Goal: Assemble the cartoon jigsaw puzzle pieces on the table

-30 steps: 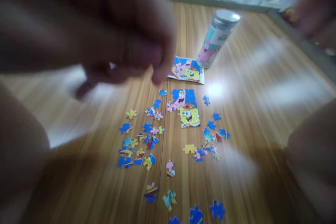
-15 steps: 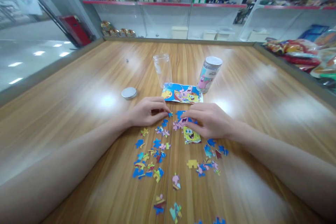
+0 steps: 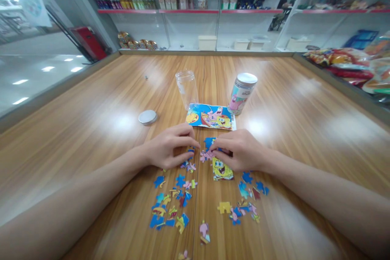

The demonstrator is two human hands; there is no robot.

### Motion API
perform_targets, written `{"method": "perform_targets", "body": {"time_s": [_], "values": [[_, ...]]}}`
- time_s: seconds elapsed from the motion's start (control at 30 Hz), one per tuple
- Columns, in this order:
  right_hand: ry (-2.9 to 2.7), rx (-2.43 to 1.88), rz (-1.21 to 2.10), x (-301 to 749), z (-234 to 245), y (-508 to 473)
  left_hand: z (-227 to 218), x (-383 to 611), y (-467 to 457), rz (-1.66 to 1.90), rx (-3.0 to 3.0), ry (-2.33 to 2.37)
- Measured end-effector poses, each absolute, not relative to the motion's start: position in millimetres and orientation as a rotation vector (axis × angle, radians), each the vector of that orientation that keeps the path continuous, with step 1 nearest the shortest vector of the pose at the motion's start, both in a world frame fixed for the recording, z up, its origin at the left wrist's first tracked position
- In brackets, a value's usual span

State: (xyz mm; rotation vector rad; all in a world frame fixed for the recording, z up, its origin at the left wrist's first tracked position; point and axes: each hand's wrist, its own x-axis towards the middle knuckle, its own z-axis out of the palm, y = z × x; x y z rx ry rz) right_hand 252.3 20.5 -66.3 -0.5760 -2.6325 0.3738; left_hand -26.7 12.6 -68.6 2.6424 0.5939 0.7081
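Near the middle of the table, a partly joined jigsaw puzzle (image 3: 222, 169) shows a yellow cartoon face beside pink and blue pieces. My right hand (image 3: 243, 150) reaches over it from the right, thumb and fingertips closed on a pink puzzle piece (image 3: 206, 155) at its left side. To the left, my left hand (image 3: 170, 146) hovers low with thumb and index finger apart. Small blue puzzle pieces (image 3: 190, 154) lie under and between those fingers, partly hidden. Beyond both hands lies the blue picture sheet (image 3: 210, 116) with the cartoon figures.
Loose puzzle pieces (image 3: 170, 199) lie at the near left, and more loose pieces (image 3: 243, 211) at the near right. A clear open jar (image 3: 186, 89) and a lidded printed can (image 3: 243, 93) stand behind the sheet. A silver lid (image 3: 148, 117) lies left. Snack bags (image 3: 341, 61) are at the right edge.
My left hand has come down toward the loose blue pieces, and its fingertips have spread from the small piece they pinched. My right hand stays at the joined puzzle. The view has tilted slightly.
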Motion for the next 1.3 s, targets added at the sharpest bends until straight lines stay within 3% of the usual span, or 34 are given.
{"method": "perform_targets", "body": {"time_s": [0.63, 0.93, 1.3], "values": [[-2.508, -0.466, 0.248, 251, -67, 8, -65, -25, 15, 0.834, 2.623, 0.658], [-2.494, -0.692, 0.275, 256, -68, 16, -51, -20, 2, 0.549, 2.625, 0.525], [-2.517, -0.675, 0.354, 248, -72, 14, -54, -10, -4, 0.667, 2.733, 0.595]]}}
